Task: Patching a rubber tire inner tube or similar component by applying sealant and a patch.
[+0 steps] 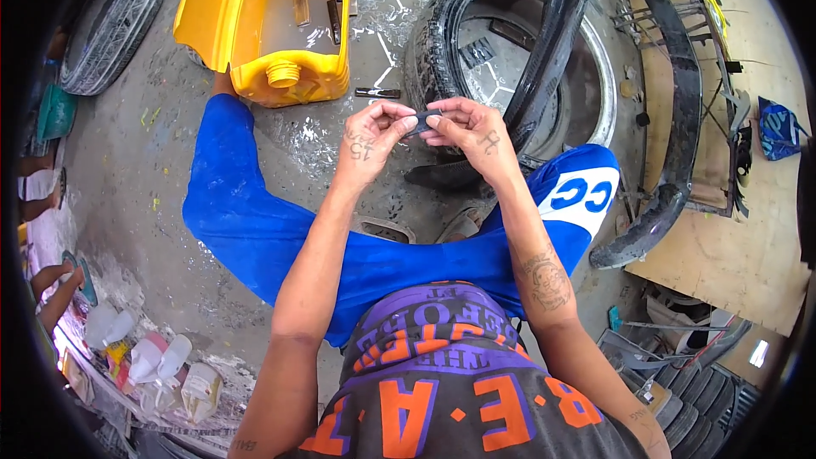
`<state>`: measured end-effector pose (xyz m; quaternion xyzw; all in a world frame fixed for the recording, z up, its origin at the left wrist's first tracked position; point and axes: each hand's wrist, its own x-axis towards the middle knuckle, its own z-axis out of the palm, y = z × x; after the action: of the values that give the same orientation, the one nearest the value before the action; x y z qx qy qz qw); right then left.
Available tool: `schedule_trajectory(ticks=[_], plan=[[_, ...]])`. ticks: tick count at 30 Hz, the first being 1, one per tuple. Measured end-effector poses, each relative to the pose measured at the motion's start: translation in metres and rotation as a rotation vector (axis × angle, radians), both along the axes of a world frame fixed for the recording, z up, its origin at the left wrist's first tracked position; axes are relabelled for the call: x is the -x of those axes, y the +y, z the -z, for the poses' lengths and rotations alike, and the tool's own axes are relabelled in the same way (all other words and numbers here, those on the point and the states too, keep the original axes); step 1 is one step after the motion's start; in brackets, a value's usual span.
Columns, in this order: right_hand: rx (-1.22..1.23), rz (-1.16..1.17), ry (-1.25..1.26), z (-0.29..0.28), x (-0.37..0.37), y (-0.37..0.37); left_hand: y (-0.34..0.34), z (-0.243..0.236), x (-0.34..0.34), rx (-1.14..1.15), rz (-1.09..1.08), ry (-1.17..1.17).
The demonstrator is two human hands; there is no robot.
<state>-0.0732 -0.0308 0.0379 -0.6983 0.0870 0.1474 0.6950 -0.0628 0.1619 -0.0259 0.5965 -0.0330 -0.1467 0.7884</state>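
Between my two hands is a small, dark, flat strip (420, 123), pinched at its two ends by thumbs and fingertips; its exact kind is not clear. My left hand (368, 140) grips one end, and my right hand (478, 138) has the other. Ahead and to the left lies a yellow jerrycan (297, 85) with its side cut away, holding cloudy liquid, a tan block (301, 4) and a dark bar (333, 22). A short black bar (377, 93) rests on the wet floor just beyond my left hand. Close to my right hand is a long glossy black curved part (544, 59).
That curved part leans over a tyre (432, 42) lying on the floor, with dark pieces (476, 53) inside its ring. Another black curved part (680, 102) lies at right near a plywood sheet (722, 263). Plastic jugs (174, 357) stand lower left. Another tyre (119, 21) is far left.
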Motion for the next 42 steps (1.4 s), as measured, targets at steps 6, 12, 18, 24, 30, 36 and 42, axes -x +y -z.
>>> schedule_trajectory(ticks=[6,12,18,24,30,36,42], plan=[[0.247,-0.207,-0.213,-0.061,-0.029,-0.020,-0.017,-0.057,-0.021,-0.044,0.127,-0.220],[0.517,-0.214,-0.385,-0.106,-0.038,-0.049,-0.031,-0.070,-0.029,-0.170,0.225,-0.200],[0.532,0.454,-0.649,-0.097,-0.058,-0.102,-0.090,-0.012,0.008,-0.088,0.145,0.007],[0.362,0.408,-0.276,-0.078,-0.083,-0.088,-0.086,-0.023,-0.010,-0.026,-0.085,-0.045],[0.183,0.455,-0.329,-0.053,-0.093,-0.096,0.052,0.014,-0.175,-0.658,-0.330,-0.474],[0.272,0.477,-0.346,-0.050,-0.078,-0.096,0.108,0.157,-0.344,-1.455,0.377,-0.167],[0.202,0.484,-0.431,-0.048,-0.080,-0.096,0.141,0.211,-0.368,-1.681,0.405,-0.435]])
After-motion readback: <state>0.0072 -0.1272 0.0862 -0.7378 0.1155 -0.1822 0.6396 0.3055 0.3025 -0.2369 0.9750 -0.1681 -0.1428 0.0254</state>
